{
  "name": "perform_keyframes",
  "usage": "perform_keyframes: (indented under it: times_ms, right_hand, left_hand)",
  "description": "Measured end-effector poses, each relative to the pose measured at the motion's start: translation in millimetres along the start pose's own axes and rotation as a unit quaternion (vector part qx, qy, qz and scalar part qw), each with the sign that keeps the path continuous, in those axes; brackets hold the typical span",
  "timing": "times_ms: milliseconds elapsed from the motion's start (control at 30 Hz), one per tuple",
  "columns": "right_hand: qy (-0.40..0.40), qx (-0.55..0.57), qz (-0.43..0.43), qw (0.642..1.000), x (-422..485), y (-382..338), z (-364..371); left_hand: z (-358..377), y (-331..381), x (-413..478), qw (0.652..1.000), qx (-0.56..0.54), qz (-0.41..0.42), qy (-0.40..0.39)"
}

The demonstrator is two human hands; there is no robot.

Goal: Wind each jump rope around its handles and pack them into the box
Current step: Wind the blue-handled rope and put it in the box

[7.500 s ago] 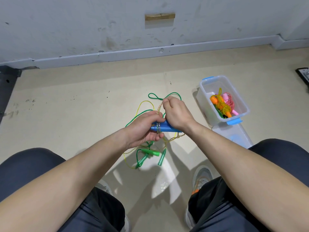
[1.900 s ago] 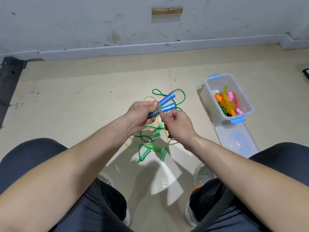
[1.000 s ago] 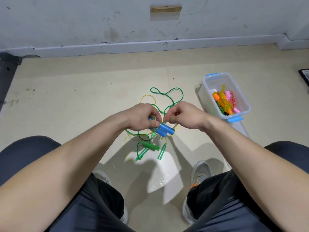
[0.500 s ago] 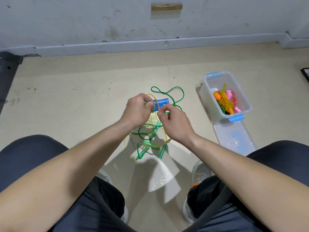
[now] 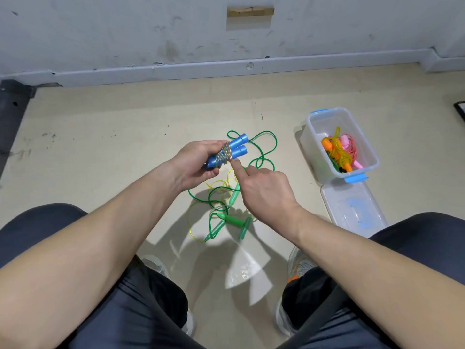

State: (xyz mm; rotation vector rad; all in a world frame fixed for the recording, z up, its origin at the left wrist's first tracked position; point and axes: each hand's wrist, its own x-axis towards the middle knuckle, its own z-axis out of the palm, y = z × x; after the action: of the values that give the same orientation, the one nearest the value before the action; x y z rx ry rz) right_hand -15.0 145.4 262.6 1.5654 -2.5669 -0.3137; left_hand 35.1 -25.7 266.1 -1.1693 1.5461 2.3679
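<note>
Out front, my left hand [image 5: 193,162] is curled around the blue jump rope [image 5: 239,147]: two ribbed blue handles lie side by side, with a multicoloured cord [image 5: 224,154] wound tightly around their middle. The bundle is up off the floor [image 5: 113,147], its handle ends pointing away to the right. My right hand [image 5: 266,190] grips nothing. Its straight index finger touches the wound cord and the other fingers are tucked in.

On the floor under my hands I count two loose ropes, a green rope [image 5: 264,152] and a thin yellow rope [image 5: 193,230], tangled together, with four green handles [image 5: 231,219] among them. To the right stands one clear box [image 5: 312,137] with blue clips. It holds an orange-handled rope [image 5: 327,143] and a pink-handled rope [image 5: 343,141]. Its single lid [image 5: 352,210] lies flat on the floor, just beside the box's near end.
</note>
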Motion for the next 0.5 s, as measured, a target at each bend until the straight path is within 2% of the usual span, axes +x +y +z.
perform_keyframes:
  times_ms: [133, 500]
  right_hand:
    - [-0.005, -0.006, -0.005, 1.000, -0.8, -2.1, -0.8]
    - [-0.036, -0.031, -0.001, 0.999, -5.0, -4.6, 2.6]
  left_hand:
    - [1.0, -2.3, -0.3, 1.000, 0.026, 0.017, 0.003]
    - [0.0, 2.9, -6.3, 0.993, 0.111, -0.006, 0.033]
